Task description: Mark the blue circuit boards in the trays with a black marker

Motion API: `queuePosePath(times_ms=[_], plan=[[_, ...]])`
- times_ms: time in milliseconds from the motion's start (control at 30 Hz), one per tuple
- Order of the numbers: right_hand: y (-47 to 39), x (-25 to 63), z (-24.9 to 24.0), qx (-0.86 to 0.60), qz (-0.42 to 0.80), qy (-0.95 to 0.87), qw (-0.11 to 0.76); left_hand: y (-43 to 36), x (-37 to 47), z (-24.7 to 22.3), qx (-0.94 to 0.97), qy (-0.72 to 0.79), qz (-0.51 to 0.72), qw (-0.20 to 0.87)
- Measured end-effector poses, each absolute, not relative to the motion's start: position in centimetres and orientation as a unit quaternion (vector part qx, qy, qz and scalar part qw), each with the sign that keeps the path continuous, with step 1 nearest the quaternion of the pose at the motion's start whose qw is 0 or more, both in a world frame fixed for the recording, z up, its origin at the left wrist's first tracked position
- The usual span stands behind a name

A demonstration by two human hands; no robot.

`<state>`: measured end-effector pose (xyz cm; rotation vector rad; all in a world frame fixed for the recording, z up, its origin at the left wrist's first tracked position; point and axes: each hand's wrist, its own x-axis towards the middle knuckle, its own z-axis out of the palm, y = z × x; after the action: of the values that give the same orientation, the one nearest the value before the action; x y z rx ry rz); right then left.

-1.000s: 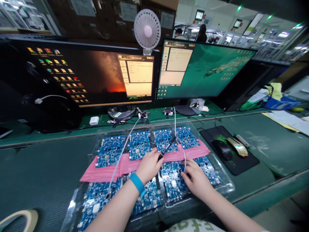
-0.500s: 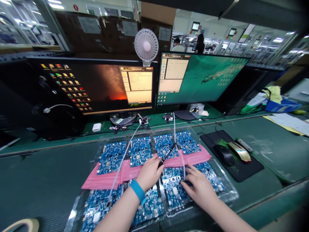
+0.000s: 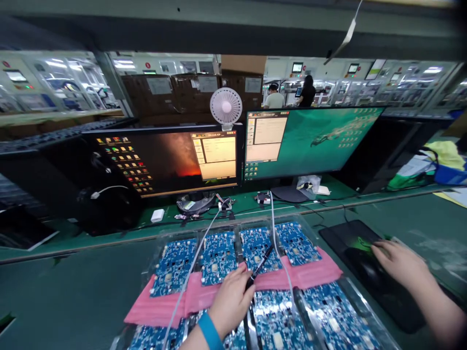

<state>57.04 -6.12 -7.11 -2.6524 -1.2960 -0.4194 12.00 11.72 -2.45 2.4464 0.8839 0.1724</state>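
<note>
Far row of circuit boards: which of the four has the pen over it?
The third board from the left. It alone in that row has the pen, held in the left hand, slanting across it.

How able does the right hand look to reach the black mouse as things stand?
Probably yes: the right hand is close beside the black mouse on the mouse pad, with nothing visible between them.
</note>
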Motion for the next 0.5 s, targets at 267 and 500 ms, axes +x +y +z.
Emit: queuePosePath(times_ms=[267,500], plan=[[-7.2,59.3,-11.6,-0.873,-0.079,-0.476,0.073,11.7,12.0,-2.5,0.898,0.335,0.053,0.279],[-6.6,58.3,-9.9,-0.900,-0.010,-0.421,0.115,11.8,12.0,-2.2,0.896,0.336,0.059,0.283]])
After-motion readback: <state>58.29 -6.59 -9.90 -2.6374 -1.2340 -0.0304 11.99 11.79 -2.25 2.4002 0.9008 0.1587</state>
